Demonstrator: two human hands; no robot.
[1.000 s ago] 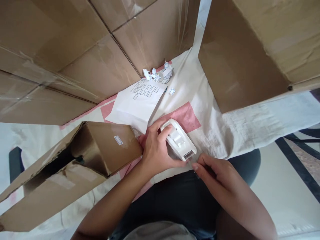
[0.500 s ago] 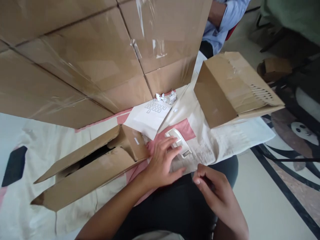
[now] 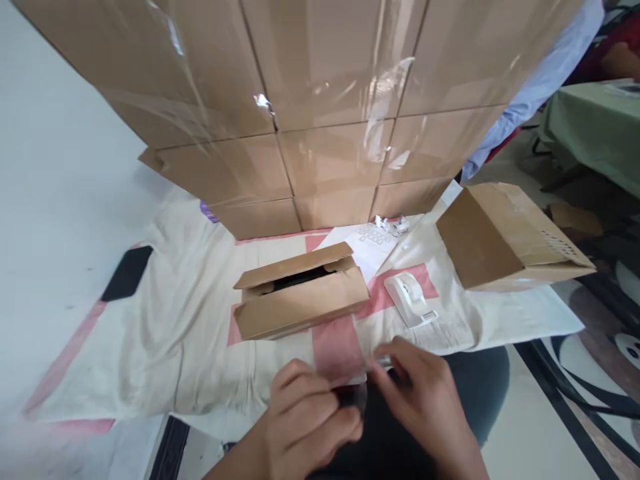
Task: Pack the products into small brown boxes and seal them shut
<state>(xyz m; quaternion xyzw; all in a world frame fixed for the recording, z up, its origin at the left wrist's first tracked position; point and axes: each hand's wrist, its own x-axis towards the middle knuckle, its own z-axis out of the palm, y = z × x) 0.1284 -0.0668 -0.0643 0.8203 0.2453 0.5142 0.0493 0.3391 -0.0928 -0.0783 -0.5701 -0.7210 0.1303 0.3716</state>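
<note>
My left hand (image 3: 306, 419) and my right hand (image 3: 423, 395) are close together low in the view, above my dark lap. Both have curled fingers that meet around something small and blurred, which I cannot make out. A white tape dispenser (image 3: 411, 299) lies on the cloth just beyond my right hand, and neither hand touches it. An open brown carton (image 3: 300, 300) lies on its side beyond my left hand. Behind it lie a white label sheet (image 3: 371, 244) and crumpled label scraps (image 3: 393, 225).
A tall stack of film-wrapped cartons (image 3: 325, 100) walls off the back. Another carton (image 3: 505, 235) lies at the right on the white and pink cloth (image 3: 165, 333). A black object (image 3: 127, 273) sits at the left. Another person's blue sleeve (image 3: 543, 70) and a green table (image 3: 597, 127) are at the far right.
My left hand let go of the tape dispenser and drew back to meet my right hand over my lap. The camera tilted up and pulled back, so more of the carton stack shows.
</note>
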